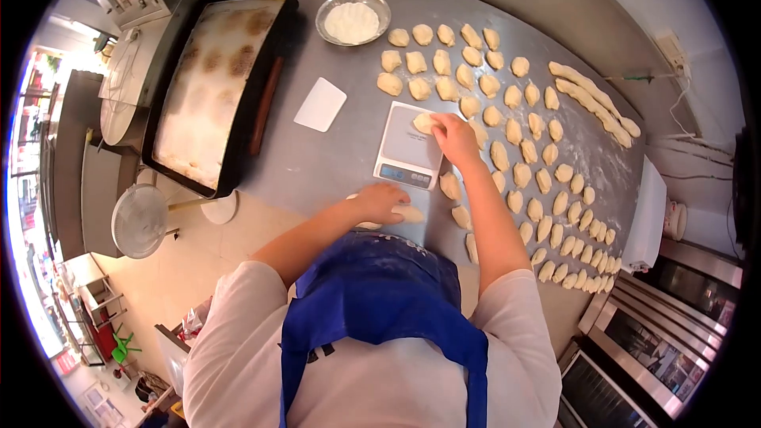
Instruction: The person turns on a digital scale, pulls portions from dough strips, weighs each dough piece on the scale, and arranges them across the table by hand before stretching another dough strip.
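On the metal tabletop (295, 165), a digital scale (406, 154) is set directly in front of the torso, seemingly so that its plate can be reached by both hands and its display read from above. A small dough piece (422, 124) is pinched between the narrowed fingers of the right hand (458, 139), held at the upper part of the plate, probably so that it can be let go without the display being covered. By the left hand (379, 204), laid palm down near the edge, a length of dough (409, 213) is partly covered; whether it is gripped cannot be told. Portioned lumps (422, 34) are arranged in rows beyond and to the right, apparently spaced against sticking. Relative to the fingers, the pinched piece lies at the right fingertips, on their left side, and beyond the left hand, well clear of its fingers
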Demonstrator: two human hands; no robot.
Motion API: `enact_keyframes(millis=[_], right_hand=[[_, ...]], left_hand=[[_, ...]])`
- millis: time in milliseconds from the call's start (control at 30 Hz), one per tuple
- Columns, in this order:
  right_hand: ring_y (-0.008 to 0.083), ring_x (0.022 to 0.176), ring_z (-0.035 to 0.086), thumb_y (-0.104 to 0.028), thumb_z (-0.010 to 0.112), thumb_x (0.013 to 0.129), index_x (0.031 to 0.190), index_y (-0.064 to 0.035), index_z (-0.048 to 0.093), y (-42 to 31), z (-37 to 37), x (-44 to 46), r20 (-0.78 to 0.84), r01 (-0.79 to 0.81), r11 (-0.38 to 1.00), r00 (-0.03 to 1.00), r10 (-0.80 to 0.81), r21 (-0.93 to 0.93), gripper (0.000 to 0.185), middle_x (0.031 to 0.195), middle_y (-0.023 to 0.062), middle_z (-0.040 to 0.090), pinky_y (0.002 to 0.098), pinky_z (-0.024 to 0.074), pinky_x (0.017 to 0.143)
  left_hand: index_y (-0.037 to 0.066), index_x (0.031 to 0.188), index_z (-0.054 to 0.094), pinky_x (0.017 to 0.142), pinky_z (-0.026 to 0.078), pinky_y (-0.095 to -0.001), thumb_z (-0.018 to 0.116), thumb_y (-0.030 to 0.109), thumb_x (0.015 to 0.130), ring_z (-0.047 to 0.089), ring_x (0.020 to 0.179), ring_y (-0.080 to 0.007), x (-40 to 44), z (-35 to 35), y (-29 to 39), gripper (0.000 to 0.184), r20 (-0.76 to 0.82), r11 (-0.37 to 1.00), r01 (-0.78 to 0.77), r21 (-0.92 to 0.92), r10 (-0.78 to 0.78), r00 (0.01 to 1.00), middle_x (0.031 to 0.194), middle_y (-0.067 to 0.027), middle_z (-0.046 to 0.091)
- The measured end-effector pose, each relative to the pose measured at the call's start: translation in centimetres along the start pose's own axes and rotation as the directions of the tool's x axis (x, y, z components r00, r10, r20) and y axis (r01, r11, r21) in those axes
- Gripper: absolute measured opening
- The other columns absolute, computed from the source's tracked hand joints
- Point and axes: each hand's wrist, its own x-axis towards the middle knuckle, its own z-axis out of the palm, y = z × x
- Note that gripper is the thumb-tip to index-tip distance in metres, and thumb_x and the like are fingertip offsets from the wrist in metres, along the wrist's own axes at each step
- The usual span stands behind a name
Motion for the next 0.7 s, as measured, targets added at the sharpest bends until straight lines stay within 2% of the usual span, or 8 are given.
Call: enact_keyframes(millis=[67, 167, 267, 367, 467, 567, 667, 700], right_hand=[[0.035, 0.083, 0.068, -0.017, 0.071, 0.086, 0.097, -0.0062, 0.072, 0.1, 0.4, -0.3, 0.114, -0.099, 0.995, 0.988, 0.101, -0.021, 0.016, 0.092, 0.0135, 0.07, 0.0438, 0.0549, 0.076], [0.034, 0.082, 0.068, -0.017, 0.073, 0.083, 0.096, -0.0061, 0.071, -3.7, 0.1, -2.0, 0.278, -0.053, 0.995, 0.958, 0.075, -0.087, 0.018, 0.088, 0.013, 0.07, 0.0428, 0.0549, 0.074], [0.033, 0.079, 0.069, -0.018, 0.074, 0.081, 0.092, -0.0058, 0.072, -8.6, -1.6, -4.3, 0.355, 0.044, 0.999, 0.934, -0.045, 0.011, 0.016, 0.086, 0.013, 0.07, 0.0422, 0.055, 0.072], [0.0327, 0.077, 0.069, -0.017, 0.074, 0.08, 0.086, -0.0056, 0.072, -9.3, -3.3, -6.1, 0.352, -0.043, 0.995, 0.936, 0.01, 0.086, 0.013, 0.084, 0.0138, 0.071, 0.0416, 0.0552, 0.069], [0.0287, 0.072, 0.07, -0.015, 0.074, 0.08, 0.082, -0.0049, 0.071, -9.5, -4.3, -8.6, 0.36, -0.165, 0.985, 0.923, 0.134, 0.057, 0.01, 0.08, 0.0127, 0.071, 0.0383, 0.0553, 0.067], [0.0199, 0.066, 0.069, -0.01, 0.075, 0.08, 0.082, -0.0025, 0.071, -10.8, -4.1, -10.2, 0.305, -0.39, 0.896, 0.897, 0.319, 0.21, 0.008, 0.075, 0.0088, 0.072, 0.0319, 0.0546, 0.064], [0.012, 0.065, 0.067, -0.005, 0.077, 0.082, 0.087, 0.0011, 0.071, -12.7, -4.6, -10.9, 0.292, -0.496, 0.647, 0.867, 0.403, 0.579, 0.009, 0.075, 0.005, 0.073, 0.0262, 0.0534, 0.064], [0.0098, 0.065, 0.066, -0.003, 0.077, 0.083, 0.089, 0.0024, 0.071, -13.1, -4.8, -10.9, 0.295, -0.485, 0.526, 0.865, 0.407, 0.698, 0.01, 0.076, 0.004, 0.073, 0.0245, 0.0531, 0.064]], left_hand=[[0.013, 0.129, 0.062, 0.106, 0.044, -0.0464, 0.075, 0.034, 0.081, 0.056, 0.122, -0.0355, -0.4, -0.3, -0.5, 0.054, -0.24, 0.999, -0.016, -0.051, 0.003, 0.971, 0.126, -0.017, 0.061], [0.011, 0.131, 0.059, 0.107, 0.044, -0.0452, 0.073, 0.029, 0.084, 0.055, 0.124, -0.0364, -0.9, -2.8, 0.8, 0.052, -0.663, 0.993, -0.042, -0.114, -0.044, 0.748, 0.13, -0.019, 0.059], [0.008, 0.128, 0.059, 0.1, 0.049, -0.0444, 0.073, 0.026, 0.083, 0.059, 0.119, -0.0359, 0.1, -5.0, 2.1, 0.05, -0.755, 0.977, -0.208, 0.047, 0.171, 0.633, 0.124, -0.0169, 0.063], [0.007, 0.114, 0.06, 0.087, 0.054, -0.044, 0.071, 0.027, 0.084, 0.065, 0.106, -0.0327, 0.8, -5.7, 2.0, 0.038, -0.215, 0.988, -0.116, -0.1, 0.092, 0.972, 0.109, -0.0125, 0.068], [0.008, 0.101, 0.058, 0.076, 0.055, -0.0438, 0.067, 0.028, 0.088, 0.068, 0.088, -0.0306, 3.0, -4.6, 0.1, 0.026, -0.124, 0.868, -0.393, 0.303, 0.445, 0.887, 0.096, -0.0094, 0.067], [0.008, 0.097, 0.056, 0.074, 0.055, -0.0434, 0.062, 0.033, 0.093, 0.067, 0.083, -0.0301, 4.9, -5.1, 1.0, 0.026, -0.061, 0.768, -0.444, 0.461, 0.527, 0.848, 0.093, -0.0114, 0.065], [0.007, 0.102, 0.057, 0.073, 0.056, -0.0416, 0.061, 0.039, 0.094, 0.068, 0.087, -0.0296, 7.5, -4.8, 2.3, 0.033, -0.356, 0.899, -0.187, 0.395, 0.338, 0.871, 0.097, -0.0113, 0.066], [0.005, 0.109, 0.058, 0.086, 0.053, -0.0432, 0.064, 0.049, 0.091, 0.066, 0.102, -0.0294, 7.6, -6.0, 3.7, 0.048, -0.317, 0.984, -0.017, 0.18, 0.074, 0.946, 0.104, -0.0111, 0.066]])
